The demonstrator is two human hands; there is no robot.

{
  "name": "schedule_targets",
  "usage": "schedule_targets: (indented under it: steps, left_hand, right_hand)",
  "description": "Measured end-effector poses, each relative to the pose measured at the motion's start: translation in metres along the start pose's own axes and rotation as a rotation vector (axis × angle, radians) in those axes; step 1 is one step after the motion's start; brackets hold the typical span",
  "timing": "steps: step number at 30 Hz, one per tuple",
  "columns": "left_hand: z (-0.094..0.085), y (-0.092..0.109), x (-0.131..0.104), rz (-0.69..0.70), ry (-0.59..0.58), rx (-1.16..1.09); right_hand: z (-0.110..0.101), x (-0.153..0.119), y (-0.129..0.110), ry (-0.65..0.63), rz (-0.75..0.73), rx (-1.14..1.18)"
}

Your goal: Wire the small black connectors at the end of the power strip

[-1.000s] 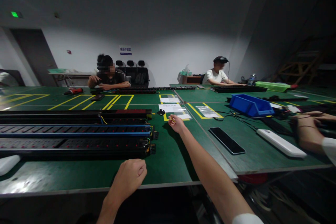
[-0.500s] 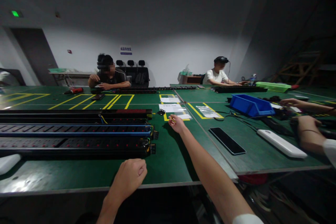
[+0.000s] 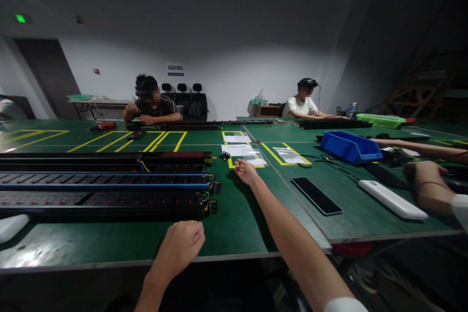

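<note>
Head view: bracket lies just left and slightly far of right hand, the nearer one, whose finger grip I cannot tell; left hand has fingers curled together.

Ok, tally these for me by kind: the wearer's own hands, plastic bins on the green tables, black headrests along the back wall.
Own hands, left hand and right hand: 2
Plastic bins, blue bin and bright green bin: 2
Black headrests: 3
Total: 7
</note>
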State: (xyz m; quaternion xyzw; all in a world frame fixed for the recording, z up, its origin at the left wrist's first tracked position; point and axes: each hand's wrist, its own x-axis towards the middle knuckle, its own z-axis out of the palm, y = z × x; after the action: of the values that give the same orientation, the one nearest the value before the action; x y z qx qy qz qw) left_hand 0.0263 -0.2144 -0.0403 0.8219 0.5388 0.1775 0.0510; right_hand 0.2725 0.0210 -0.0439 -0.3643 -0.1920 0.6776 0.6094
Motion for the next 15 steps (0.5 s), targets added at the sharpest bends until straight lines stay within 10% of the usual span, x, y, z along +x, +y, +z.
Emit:
schedule_targets:
  steps: [15]
  left_hand:
    - [0.0022,-0.0025,-0.0002,0.015,0.016,-0.002]
  right_hand:
    - [0.0005,-0.0002,-0.0003,-0.006,0.001,-0.001]
